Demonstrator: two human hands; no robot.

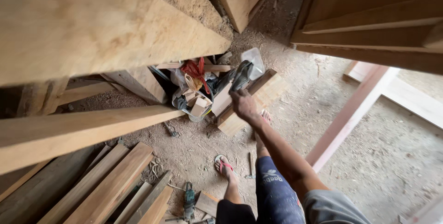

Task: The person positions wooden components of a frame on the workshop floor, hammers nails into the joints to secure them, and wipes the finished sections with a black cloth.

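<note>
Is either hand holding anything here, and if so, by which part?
The right hand grips a dark power tool with a clear housing, by its rear handle end, above a small plank. The left hand is out of view.

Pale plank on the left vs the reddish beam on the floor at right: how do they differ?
The pale plank is yellowish and raised above the floor, running left to right; the reddish beam is pinkish-red and lies on the sawdust floor, running diagonally away. The plank's end points toward a bucket of scraps; the beam lies on bare floor. Both are long, straight sawn timber.
</note>
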